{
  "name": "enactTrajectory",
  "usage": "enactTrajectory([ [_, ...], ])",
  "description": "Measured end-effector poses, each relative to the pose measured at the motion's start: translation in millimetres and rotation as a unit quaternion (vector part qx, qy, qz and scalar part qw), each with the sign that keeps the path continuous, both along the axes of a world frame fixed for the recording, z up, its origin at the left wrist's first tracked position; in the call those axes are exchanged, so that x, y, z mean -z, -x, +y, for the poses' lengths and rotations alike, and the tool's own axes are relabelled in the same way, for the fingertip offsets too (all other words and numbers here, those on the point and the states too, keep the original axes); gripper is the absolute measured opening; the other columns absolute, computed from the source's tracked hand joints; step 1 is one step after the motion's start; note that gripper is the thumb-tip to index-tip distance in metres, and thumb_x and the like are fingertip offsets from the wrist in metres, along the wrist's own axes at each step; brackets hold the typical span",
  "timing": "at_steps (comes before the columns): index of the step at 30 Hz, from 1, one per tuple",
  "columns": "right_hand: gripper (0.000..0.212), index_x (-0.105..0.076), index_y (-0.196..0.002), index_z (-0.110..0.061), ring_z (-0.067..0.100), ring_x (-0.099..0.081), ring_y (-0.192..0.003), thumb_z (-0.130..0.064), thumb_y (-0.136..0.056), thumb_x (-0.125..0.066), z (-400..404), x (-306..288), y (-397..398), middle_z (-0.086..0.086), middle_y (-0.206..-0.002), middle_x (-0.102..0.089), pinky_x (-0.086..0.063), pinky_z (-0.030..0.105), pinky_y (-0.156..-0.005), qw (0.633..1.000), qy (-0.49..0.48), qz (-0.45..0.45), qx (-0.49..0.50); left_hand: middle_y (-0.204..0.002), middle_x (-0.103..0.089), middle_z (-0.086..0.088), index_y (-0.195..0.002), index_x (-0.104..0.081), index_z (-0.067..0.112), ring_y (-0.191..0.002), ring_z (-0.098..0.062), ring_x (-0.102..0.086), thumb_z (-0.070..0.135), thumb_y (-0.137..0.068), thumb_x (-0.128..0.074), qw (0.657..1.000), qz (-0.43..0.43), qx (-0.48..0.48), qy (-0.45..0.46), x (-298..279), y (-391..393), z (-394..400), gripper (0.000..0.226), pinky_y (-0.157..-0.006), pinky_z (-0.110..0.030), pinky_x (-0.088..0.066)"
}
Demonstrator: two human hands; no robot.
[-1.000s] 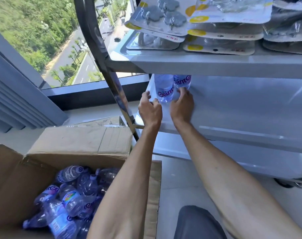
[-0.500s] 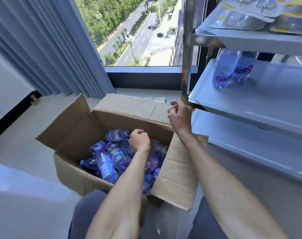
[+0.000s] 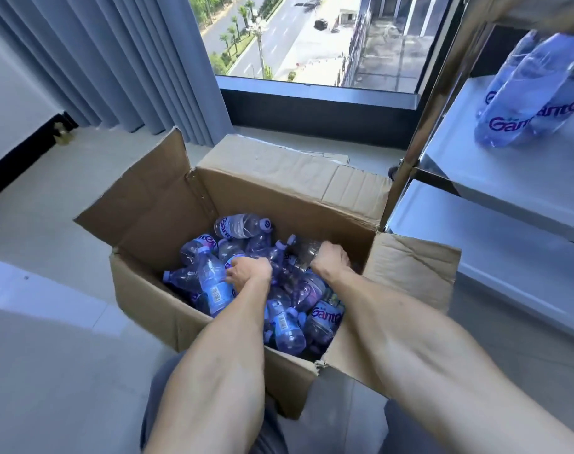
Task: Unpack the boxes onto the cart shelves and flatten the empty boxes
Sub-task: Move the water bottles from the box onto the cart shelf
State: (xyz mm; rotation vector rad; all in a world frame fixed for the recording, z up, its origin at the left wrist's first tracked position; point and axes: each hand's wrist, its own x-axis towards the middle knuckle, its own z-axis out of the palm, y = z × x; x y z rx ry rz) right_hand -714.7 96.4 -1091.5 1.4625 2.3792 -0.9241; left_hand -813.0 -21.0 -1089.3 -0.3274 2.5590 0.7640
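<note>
An open cardboard box (image 3: 148, 290) stands on the floor in front of my knees, with several purple water bottles (image 3: 240, 226) lying jumbled inside. Both my hands are down in the box. My left hand (image 3: 249, 273) curls its fingers round a bottle (image 3: 213, 283) in the left half of the pile. My right hand (image 3: 331, 258) grips a clear bottle (image 3: 303, 253) near the box's right wall. Two bottles (image 3: 524, 103) stand on the cart's middle shelf (image 3: 508, 178) at the upper right.
The cart's steel post (image 3: 410, 152) rises just behind the box's right rear corner, and its lower shelf (image 3: 495, 244) lies beside the right flap (image 3: 410, 290). Grey curtains (image 3: 115, 60) hang at the left of a window. A flat cardboard piece (image 3: 272, 152) lies behind the box.
My hands have left the two bottles on the shelf and dropped into the box. The left now curls round a bottle; the right has come off the box edge onto another.
</note>
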Motion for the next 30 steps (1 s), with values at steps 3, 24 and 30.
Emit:
enactTrajectory([
  [3, 0.038, -0.048, -0.135, -0.003, 0.034, -0.041, -0.129, -0.013, -0.098, -0.045, -13, 22, 13, 0.016, -0.137, -0.043, -0.041, 0.044, -0.103, 0.995, -0.095, -0.032, -0.001, -0.146, -0.040, -0.022, -0.144, -0.030, -0.007, -0.133, -0.033, -0.039, 0.037, -0.091, -0.062, 0.998, -0.024, 0.006, 0.063, 9, 17, 4, 0.076, -0.102, -0.038, -0.036],
  [24, 0.061, -0.038, -0.133, -0.021, 0.033, -0.052, -0.121, -0.029, -0.083, -0.072, -50, 28, 6, 0.013, -0.127, -0.057, -0.038, 0.051, -0.096, 0.991, -0.047, 0.031, 0.119, -0.133, -0.055, -0.019, -0.139, -0.032, 0.000, -0.119, -0.037, -0.056, 0.037, -0.071, -0.082, 0.999, -0.049, -0.018, -0.013, 4, 9, -21, 0.092, -0.095, -0.040, -0.045],
  [30, 0.064, -0.050, -0.128, -0.025, 0.030, -0.063, -0.104, -0.032, -0.071, -0.079, -76, -11, 2, 0.006, -0.113, -0.067, -0.048, 0.038, -0.084, 0.942, -0.031, 0.287, 0.171, -0.121, -0.063, -0.018, -0.110, -0.061, 0.005, -0.106, -0.038, -0.063, 0.037, -0.080, -0.063, 0.925, -0.086, -0.243, -0.281, -27, -13, -7, 0.045, -0.096, -0.046, -0.050],
])
